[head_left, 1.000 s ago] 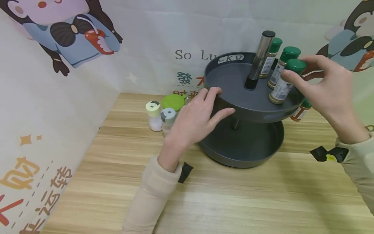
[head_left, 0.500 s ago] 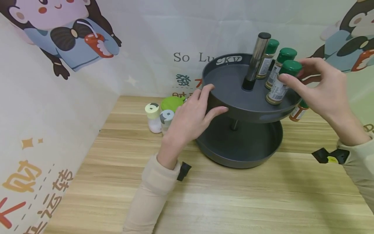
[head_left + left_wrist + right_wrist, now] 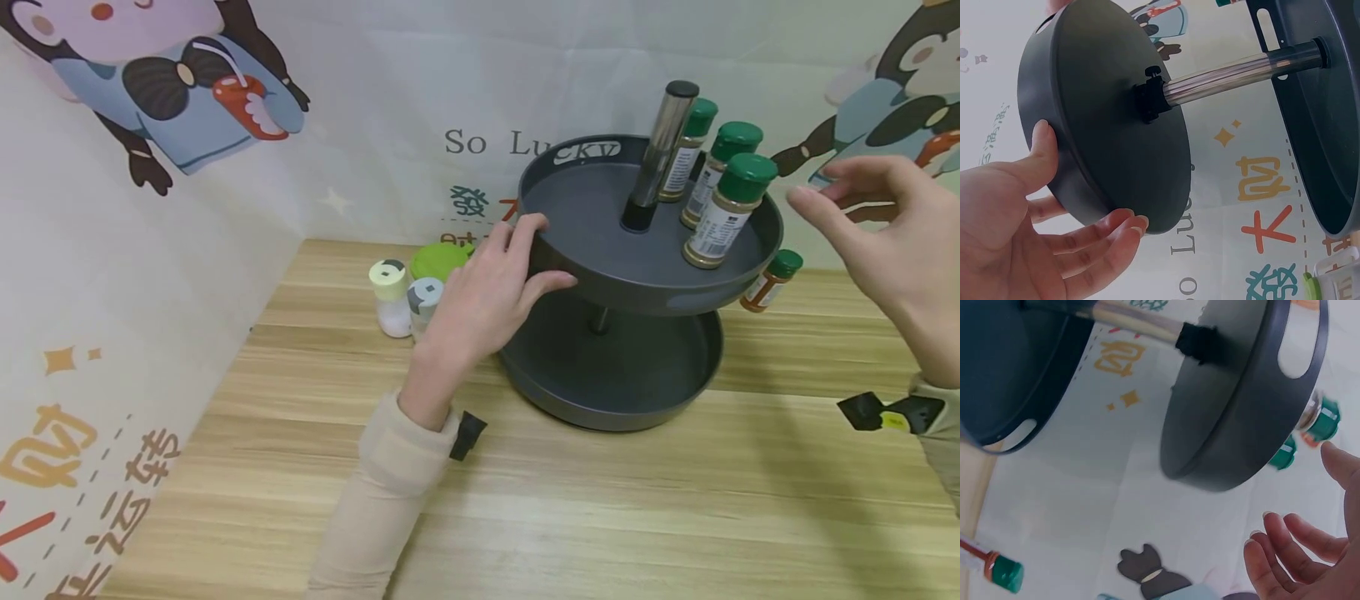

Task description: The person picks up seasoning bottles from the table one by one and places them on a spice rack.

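My left hand (image 3: 480, 292) grips the upper tray of a dark grey two-tier spice rack (image 3: 577, 225) at its left side. The thumb lies along the outer wall, with fingertips at the rim; in the left wrist view more fingers of that hand (image 3: 1085, 244) curve by the tray's edge. A green-capped spice jar (image 3: 720, 225) stands at the right of the upper tray, and two similar jars (image 3: 705, 187) (image 3: 682, 158) stand behind it. Off to the right, my right hand (image 3: 892, 225) is in the air with loosely bent fingers, apart from the jars and holding nothing.
A small red-brown jar with a green cap (image 3: 768, 283) stands on the wooden table (image 3: 600, 517) right of the rack. Left of it are a yellow-topped shaker (image 3: 392, 300), a grey-topped shaker (image 3: 425, 300) and a green-lidded container (image 3: 438, 260). A printed cloth (image 3: 375, 100) hangs behind.
My right hand has let go of the front spice jar and moved away to the right. The jar now stands by itself on the upper tray. My left hand keeps its hold.
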Action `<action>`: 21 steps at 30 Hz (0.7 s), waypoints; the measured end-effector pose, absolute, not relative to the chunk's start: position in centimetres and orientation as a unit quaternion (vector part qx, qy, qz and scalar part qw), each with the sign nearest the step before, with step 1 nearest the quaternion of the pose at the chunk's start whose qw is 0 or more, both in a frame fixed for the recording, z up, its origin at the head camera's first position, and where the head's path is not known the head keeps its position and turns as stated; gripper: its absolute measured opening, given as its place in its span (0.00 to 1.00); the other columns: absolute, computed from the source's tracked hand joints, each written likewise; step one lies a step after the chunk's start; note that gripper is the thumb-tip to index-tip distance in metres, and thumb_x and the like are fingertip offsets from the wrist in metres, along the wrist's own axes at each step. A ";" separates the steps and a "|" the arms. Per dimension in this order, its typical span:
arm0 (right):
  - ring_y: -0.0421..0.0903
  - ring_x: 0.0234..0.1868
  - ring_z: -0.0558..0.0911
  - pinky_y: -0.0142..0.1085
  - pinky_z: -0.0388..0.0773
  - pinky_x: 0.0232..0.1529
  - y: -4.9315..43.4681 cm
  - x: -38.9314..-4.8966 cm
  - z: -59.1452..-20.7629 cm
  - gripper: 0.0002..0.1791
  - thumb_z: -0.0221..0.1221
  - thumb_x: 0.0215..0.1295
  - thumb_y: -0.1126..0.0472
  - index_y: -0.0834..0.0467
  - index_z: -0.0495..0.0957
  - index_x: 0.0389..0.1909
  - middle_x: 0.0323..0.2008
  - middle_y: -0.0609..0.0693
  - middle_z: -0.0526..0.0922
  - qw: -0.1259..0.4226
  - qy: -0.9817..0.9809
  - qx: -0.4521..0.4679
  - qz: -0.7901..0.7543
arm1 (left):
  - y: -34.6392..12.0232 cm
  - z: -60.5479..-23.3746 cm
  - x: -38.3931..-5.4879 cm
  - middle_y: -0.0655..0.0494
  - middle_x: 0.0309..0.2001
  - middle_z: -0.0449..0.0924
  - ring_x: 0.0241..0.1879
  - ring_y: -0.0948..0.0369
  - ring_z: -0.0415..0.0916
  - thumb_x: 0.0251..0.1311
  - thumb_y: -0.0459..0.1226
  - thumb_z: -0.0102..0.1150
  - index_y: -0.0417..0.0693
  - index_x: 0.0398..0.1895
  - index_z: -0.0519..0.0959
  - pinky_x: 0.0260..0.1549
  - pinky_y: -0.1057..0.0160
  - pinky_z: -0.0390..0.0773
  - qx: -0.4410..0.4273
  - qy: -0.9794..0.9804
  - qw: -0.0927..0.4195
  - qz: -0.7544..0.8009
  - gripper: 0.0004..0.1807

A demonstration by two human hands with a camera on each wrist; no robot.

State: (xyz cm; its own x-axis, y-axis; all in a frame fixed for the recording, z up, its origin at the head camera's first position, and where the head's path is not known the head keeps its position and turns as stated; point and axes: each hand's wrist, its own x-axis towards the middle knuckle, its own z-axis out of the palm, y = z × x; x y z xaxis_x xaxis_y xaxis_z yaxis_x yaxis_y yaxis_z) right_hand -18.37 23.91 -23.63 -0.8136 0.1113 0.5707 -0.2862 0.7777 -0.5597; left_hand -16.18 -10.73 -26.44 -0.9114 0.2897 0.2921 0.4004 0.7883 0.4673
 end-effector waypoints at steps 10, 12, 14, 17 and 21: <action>0.20 0.37 0.61 0.23 0.64 0.50 26.1 -19.6 -25.5 0.34 0.58 0.72 0.43 0.66 0.71 0.66 0.43 0.45 0.75 0.256 -0.918 -0.024 0.301 | -10.6 -26.5 -16.0 0.47 0.64 0.69 0.55 0.52 0.73 0.67 0.61 0.54 0.56 0.74 0.60 0.39 0.50 0.78 -0.176 -0.944 0.091 -0.263 0.38; 0.19 0.36 0.60 0.24 0.64 0.49 26.5 -19.9 -26.0 0.35 0.57 0.72 0.43 0.67 0.70 0.66 0.48 0.58 0.76 0.247 -0.923 -0.032 0.294 | -10.4 -26.5 -16.1 0.46 0.66 0.68 0.57 0.50 0.73 0.67 0.61 0.54 0.55 0.75 0.58 0.41 0.49 0.78 -0.174 -0.946 0.090 -0.258 0.40; 0.21 0.37 0.59 0.25 0.64 0.47 27.0 -20.4 -26.4 0.36 0.57 0.72 0.42 0.67 0.70 0.67 0.52 0.67 0.76 0.236 -0.928 -0.039 0.286 | -10.3 -26.5 -16.1 0.45 0.66 0.67 0.59 0.50 0.72 0.67 0.61 0.53 0.53 0.76 0.57 0.42 0.48 0.78 -0.175 -0.947 0.093 -0.255 0.41; 0.23 0.37 0.58 0.26 0.61 0.41 27.7 -21.1 -27.2 0.38 0.56 0.72 0.41 0.68 0.70 0.67 0.55 0.70 0.76 0.220 -0.933 -0.045 0.280 | -10.1 -26.6 -16.1 0.44 0.66 0.67 0.59 0.49 0.72 0.66 0.61 0.54 0.52 0.77 0.57 0.41 0.48 0.79 -0.176 -0.947 0.102 -0.249 0.42; 0.26 0.37 0.61 0.29 0.61 0.36 28.5 -22.1 -28.4 0.38 0.56 0.71 0.39 0.69 0.70 0.65 0.55 0.70 0.75 0.202 -0.937 -0.049 0.281 | -10.2 -26.6 -16.0 0.44 0.67 0.67 0.59 0.49 0.72 0.65 0.62 0.55 0.53 0.77 0.57 0.41 0.48 0.79 -0.172 -0.948 0.108 -0.244 0.44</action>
